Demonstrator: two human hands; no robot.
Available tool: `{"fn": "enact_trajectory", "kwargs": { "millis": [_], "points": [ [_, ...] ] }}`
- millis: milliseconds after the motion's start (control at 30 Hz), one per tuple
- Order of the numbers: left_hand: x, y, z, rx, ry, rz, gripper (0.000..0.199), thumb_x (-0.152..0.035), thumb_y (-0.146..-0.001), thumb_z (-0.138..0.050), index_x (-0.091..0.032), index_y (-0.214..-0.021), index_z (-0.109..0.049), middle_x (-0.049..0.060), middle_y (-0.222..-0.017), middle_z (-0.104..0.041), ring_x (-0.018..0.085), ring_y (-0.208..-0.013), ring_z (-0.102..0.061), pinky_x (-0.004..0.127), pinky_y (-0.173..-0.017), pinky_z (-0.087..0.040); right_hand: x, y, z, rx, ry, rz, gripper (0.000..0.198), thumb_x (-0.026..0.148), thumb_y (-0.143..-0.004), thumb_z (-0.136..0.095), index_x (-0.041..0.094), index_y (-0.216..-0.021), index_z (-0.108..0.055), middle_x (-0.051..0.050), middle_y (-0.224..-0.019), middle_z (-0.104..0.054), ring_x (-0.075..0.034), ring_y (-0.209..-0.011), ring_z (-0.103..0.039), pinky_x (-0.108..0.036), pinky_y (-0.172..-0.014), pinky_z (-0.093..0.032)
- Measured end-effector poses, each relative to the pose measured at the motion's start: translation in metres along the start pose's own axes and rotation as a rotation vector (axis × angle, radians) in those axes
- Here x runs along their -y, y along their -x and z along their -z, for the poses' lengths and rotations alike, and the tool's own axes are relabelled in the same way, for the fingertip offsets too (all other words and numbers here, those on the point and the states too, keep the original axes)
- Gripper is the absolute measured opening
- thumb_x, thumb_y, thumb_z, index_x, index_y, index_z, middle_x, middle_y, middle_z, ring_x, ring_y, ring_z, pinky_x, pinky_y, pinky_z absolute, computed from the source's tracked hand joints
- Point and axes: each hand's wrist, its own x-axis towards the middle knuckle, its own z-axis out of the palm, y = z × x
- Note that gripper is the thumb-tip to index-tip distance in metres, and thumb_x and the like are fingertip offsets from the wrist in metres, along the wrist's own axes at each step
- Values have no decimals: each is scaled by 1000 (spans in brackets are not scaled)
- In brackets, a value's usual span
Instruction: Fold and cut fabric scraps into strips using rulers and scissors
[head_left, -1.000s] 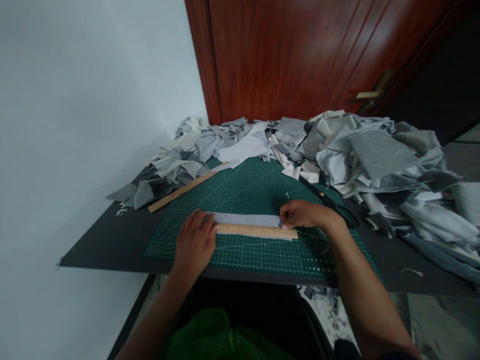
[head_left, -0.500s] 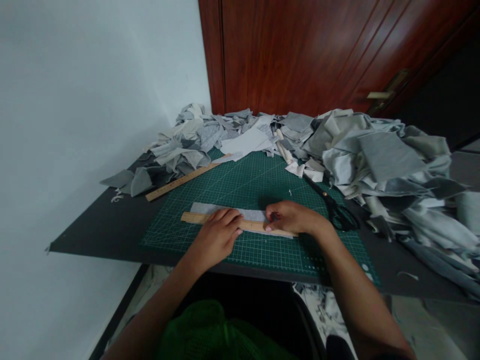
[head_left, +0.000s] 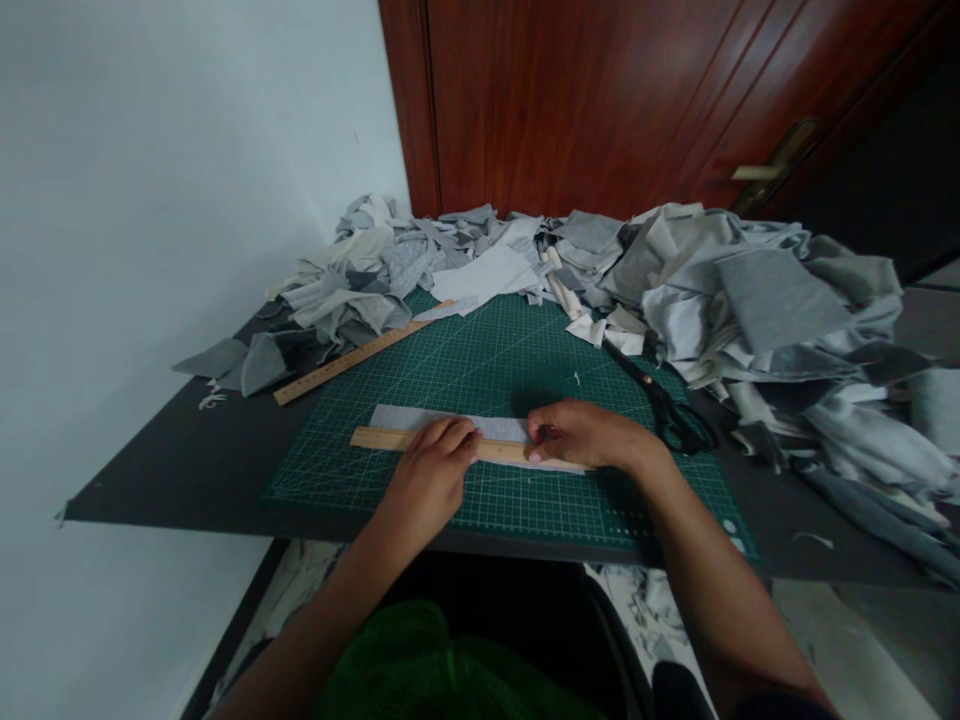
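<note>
A light grey strip of fabric (head_left: 409, 415) lies across the green cutting mat (head_left: 480, 360), with a wooden ruler (head_left: 501, 452) lengthwise on top of it. My left hand (head_left: 436, 462) is closed over the ruler left of its middle, fingers bent together and the tips at its edge. Further right, my right hand (head_left: 577, 432) is curled, its thumb on the ruler and its bent forefinger over the fabric's far edge. Whether the right fingertips also pinch the fabric is hidden.
Black scissors (head_left: 667, 405) lie right of my right hand. A second wooden ruler (head_left: 352, 358) slants at the left. Fabric scraps are heaped at the back left (head_left: 352, 290) and in a large pile at right (head_left: 780, 300). A white wall (head_left: 187, 200) borders the left side.
The whole view has shifted slightly. My left fingers have drawn a little closer together on the ruler; my right hand keeps nearly the same pose. Ruler and fabric stay together.
</note>
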Motion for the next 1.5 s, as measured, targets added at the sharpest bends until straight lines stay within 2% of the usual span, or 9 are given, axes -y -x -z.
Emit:
{"fn": "enact_trajectory", "kwargs": {
  "millis": [167, 333, 500, 633, 800, 967, 1100, 1300, 1500],
  "points": [
    [0, -2, -2, -6, 18, 7, 40, -1, -92, -52, -17, -123, -69, 10, -129, -67, 30, -124, -57, 51, -111, -50, -4, 2, 3, 4, -11, 29, 9, 29, -86, -74, 21, -87, -72, 2, -77, -65, -14, -70, -55, -25, -62, -33],
    [4, -2, -4, -35, 50, -4, 35, -5, -96, -49, -14, -122, -70, 11, -129, -67, 30, -125, -56, 52, -112, -49, -10, 4, 7, 15, -26, -14, 12, 28, -82, -78, 21, -91, -74, 1, -82, -68, -15, -73, -57, -25, -64, -34],
    [6, -2, -3, -11, 68, -6, 38, -6, -97, -47, -19, -125, -68, 9, -132, -66, 29, -128, -55, 52, -114, -48, -8, 5, 9, 13, -12, -39, 12, 26, -80, -79, 21, -90, -73, 2, -81, -67, -15, -73, -58, -24, -63, -35],
    [6, -1, -5, -20, 65, 0, 37, -6, -97, -47, -18, -124, -68, 9, -132, -66, 29, -128, -55, 52, -114, -47, -5, 6, 10, 19, -16, -35, 12, 26, -80, -79, 21, -89, -72, 2, -82, -66, -15, -74, -58, -25, -64, -36],
    [1, 1, -4, -46, 48, 25, 38, -4, -96, -48, -20, -125, -67, 9, -130, -66, 29, -126, -56, 53, -111, -50, -5, 6, 6, 32, -49, -45, 8, 25, -80, -75, 21, -85, -71, 2, -77, -64, -15, -71, -56, -25, -62, -35],
    [-8, 5, 2, -1, 21, 46, 42, 0, -92, -52, -18, -128, -65, 10, -131, -65, 29, -130, -54, 52, -113, -50, -9, 5, -1, 57, -96, -45, 8, 29, -80, -71, 21, -82, -68, 2, -77, -62, -17, -73, -56, -25, -63, -36],
    [-11, 6, 4, 17, 41, 67, 50, 3, -90, -50, -22, -132, -63, 8, -131, -65, 27, -126, -56, 52, -110, -52, -8, 5, -2, 72, -111, -41, 10, 30, -80, -68, 20, -80, -66, 1, -75, -60, -17, -72, -54, -26, -62, -36],
    [-11, 6, 3, 13, 44, 79, 45, 0, -93, -52, -22, -131, -63, 8, -130, -64, 28, -124, -57, 52, -107, -52, -8, 5, -2, 74, -127, -44, 9, 29, -79, -67, 20, -78, -66, 0, -75, -60, -18, -74, -55, -26, -63, -37],
    [-11, 7, 2, 14, 26, 74, 36, -2, -95, -54, -17, -127, -63, 9, -129, -65, 27, -123, -55, 47, -109, -51, -15, 3, -4, 74, -116, -24, 10, 31, -79, -67, 21, -80, -67, 0, -76, -60, -19, -75, -55, -27, -65, -37]
  ]
}}
